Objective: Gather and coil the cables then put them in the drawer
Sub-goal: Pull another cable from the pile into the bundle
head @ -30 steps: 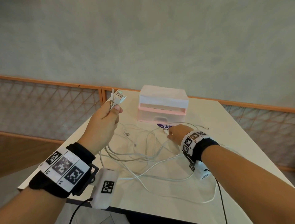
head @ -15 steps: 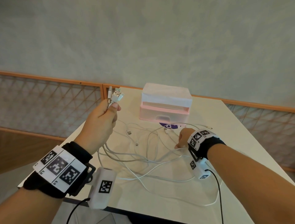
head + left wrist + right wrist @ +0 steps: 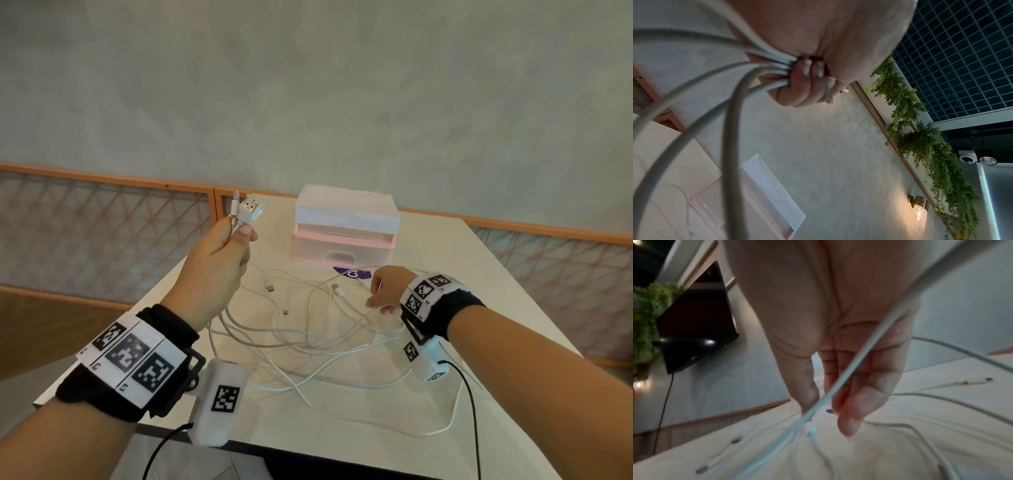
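Head view shows the left hand (image 3: 219,270) raised above the counter (image 3: 342,428), fingers curled tight round a bunch of white cables (image 3: 308,335) with the plugs (image 3: 248,207) sticking out above the fist. The rest of the cables sprawl in tangled loops across the counter in front of the closed pink drawer unit (image 3: 344,228). The right hand (image 3: 388,289) hovers low over the tangle, fingers loosely bent; a strand runs across them, but whether it is truly pinched I cannot tell.

The likely trouble: pulling while loops cross one another could tighten a knot, or drag loose plugs (several lie free) off the counter edge.

The left wrist view alone shows several strands fanning out below the clenched fingers (image 3: 805,84); the right wrist view alone shows the strand crossing the palm.
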{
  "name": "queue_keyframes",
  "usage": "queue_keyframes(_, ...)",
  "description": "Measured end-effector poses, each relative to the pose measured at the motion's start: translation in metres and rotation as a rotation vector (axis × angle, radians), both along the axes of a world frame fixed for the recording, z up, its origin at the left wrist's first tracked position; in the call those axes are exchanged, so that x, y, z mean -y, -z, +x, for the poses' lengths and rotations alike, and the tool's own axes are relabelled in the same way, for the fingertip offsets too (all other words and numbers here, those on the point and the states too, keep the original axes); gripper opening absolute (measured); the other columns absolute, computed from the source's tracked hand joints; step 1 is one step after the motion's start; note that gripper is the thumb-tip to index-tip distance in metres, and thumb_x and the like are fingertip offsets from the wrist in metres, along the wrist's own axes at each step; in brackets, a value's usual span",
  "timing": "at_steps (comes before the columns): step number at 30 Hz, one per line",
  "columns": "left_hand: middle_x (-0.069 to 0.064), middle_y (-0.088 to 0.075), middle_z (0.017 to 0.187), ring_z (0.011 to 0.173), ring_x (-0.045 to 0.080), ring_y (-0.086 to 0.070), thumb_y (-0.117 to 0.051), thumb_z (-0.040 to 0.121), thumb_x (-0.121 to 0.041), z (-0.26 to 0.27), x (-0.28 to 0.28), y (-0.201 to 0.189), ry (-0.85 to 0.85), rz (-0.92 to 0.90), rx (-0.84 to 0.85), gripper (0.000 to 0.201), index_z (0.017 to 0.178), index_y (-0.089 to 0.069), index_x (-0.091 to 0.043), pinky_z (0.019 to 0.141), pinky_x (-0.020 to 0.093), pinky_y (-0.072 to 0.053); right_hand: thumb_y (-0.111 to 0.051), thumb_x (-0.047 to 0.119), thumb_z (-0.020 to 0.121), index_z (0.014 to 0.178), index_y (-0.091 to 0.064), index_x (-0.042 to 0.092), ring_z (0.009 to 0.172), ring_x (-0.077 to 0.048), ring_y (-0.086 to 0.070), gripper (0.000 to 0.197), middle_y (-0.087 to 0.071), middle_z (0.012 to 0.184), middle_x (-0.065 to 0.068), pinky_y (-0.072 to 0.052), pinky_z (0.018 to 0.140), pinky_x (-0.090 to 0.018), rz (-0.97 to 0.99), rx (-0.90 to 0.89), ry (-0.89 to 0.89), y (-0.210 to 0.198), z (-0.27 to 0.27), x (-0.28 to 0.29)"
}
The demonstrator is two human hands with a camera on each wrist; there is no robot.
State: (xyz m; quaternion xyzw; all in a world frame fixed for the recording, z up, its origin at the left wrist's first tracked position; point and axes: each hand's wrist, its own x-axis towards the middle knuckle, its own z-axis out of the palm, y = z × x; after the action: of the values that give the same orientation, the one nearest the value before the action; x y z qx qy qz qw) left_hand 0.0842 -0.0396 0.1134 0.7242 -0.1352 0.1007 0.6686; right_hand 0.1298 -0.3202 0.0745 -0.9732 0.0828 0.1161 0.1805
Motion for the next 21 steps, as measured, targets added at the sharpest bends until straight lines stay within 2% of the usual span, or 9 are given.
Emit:
queue_keyframes(3, -0.014, -0.034, 0.048, 0.047, 0.007, -0.023, -0.036, 0.101, -0.026, -0.004, 0.004, -0.002, -0.001, 0.008, 0.006, 0.028, 0.078, -0.052, -0.023, 0.045, 0.023, -0.021, -0.075, 0.031, 0.072, 0.081, -0.068, 0.006, 0.069, -0.021, -0.072, 0.026, -0.075, 0.076, -0.006, -0.059, 0.077, -0.039, -0.092, -0.113, -0.002, 0.018, -0.001, 0.003)
queue_keyframes(6, -0.014, -0.034, 0.047, 0.048, 0.008, -0.023, -0.036, 0.101, -0.025, -0.008, 0.005, -0.003, -0.001, 0.009, 0.005, 0.027, 0.080, -0.052, -0.022, 0.045, 0.023, -0.020, -0.075, 0.037, 0.065, 0.063, -0.060, 0.014, 0.076, -0.026, -0.072, 0.027, -0.073, 0.074, -0.005, -0.058, 0.079, -0.041, -0.181, -0.124, 0.001, 0.034, 0.013, 0.007)
queue_keyframes(9, -0.014, -0.034, 0.048, 0.047, 0.007, -0.024, -0.036, 0.101, -0.025, -0.010, 0.004, -0.004, -0.002, 0.018, 0.012, 0.027, 0.080, -0.052, -0.022, 0.045, 0.022, -0.021, -0.068, 0.032, 0.069, 0.058, -0.052, 0.018, 0.079, -0.027, -0.068, 0.024, -0.065, 0.074, -0.002, -0.056, 0.080, -0.037, -0.303, -0.124, -0.058, 0.035, 0.013, 0.002)
queue_keyframes(12, -0.014, -0.034, 0.048, 0.047, 0.007, -0.024, -0.035, 0.101, -0.025, -0.010, 0.003, -0.004, -0.005, 0.020, 0.008, 0.027, 0.080, -0.052, -0.022, 0.046, 0.023, -0.021, -0.055, 0.023, 0.084, 0.080, -0.054, 0.017, 0.081, -0.025, -0.060, 0.007, -0.054, 0.073, 0.001, -0.052, 0.080, -0.033, -0.390, -0.114, -0.150, 0.036, 0.001, -0.013)
queue_keyframes(14, -0.015, -0.034, 0.047, 0.046, 0.006, -0.024, -0.035, 0.101, -0.025, -0.010, 0.003, -0.004, -0.002, 0.016, 0.005, 0.027, 0.080, -0.052, -0.021, 0.045, 0.022, -0.021, -0.057, 0.019, 0.086, 0.105, -0.058, 0.012, 0.082, -0.026, -0.060, 0.020, -0.052, 0.071, -0.002, -0.054, 0.085, -0.038, -0.424, -0.105, -0.198, 0.040, -0.001, -0.019)
queue_keyframes(15, -0.015, -0.034, 0.047, 0.045, 0.005, -0.024, -0.035, 0.101, -0.024, -0.011, 0.003, -0.004, 0.001, 0.015, 0.008, 0.027, 0.080, -0.052, -0.021, 0.044, 0.021, -0.021, -0.058, 0.018, 0.085, 0.108, -0.058, 0.010, 0.081, -0.026, -0.060, 0.024, -0.052, 0.071, -0.002, -0.054, 0.085, -0.039, -0.441, -0.098, -0.210, 0.038, -0.004, -0.022)
queue_keyframes(17, -0.014, -0.034, 0.047, 0.044, 0.004, -0.024, -0.035, 0.101, -0.023, -0.011, 0.004, -0.004, 0.003, 0.009, 0.015, 0.027, 0.080, -0.051, -0.020, 0.042, 0.019, -0.022, -0.057, 0.015, 0.086, 0.104, -0.058, 0.015, 0.081, -0.025, -0.060, 0.018, -0.052, 0.072, -0.001, -0.054, 0.084, -0.038, -0.439, -0.052, -0.210, 0.036, -0.009, -0.024)
queue_keyframes(19, -0.014, -0.034, 0.046, 0.043, 0.004, -0.024, -0.035, 0.101, -0.022, -0.011, 0.005, -0.003, 0.005, -0.005, 0.017, 0.027, 0.080, -0.051, -0.019, 0.040, 0.017, -0.022, -0.057, 0.012, 0.084, 0.089, -0.055, 0.020, 0.078, -0.023, -0.060, 0.009, -0.055, 0.074, -0.002, -0.054, 0.078, -0.034, -0.423, -0.015, -0.201, 0.033, -0.017, -0.024)
queue_keyframes(21, -0.015, -0.034, 0.045, 0.041, 0.002, -0.024, -0.035, 0.101, -0.021, -0.011, 0.006, -0.003, 0.006, -0.018, 0.013, 0.027, 0.079, -0.051, -0.019, 0.039, 0.015, -0.022, -0.059, 0.010, 0.081, 0.095, -0.058, 0.012, 0.079, -0.023, -0.061, 0.014, -0.064, 0.089, -0.008, -0.053, 0.073, -0.031, -0.445, -0.009, -0.190, 0.030, -0.024, -0.024)
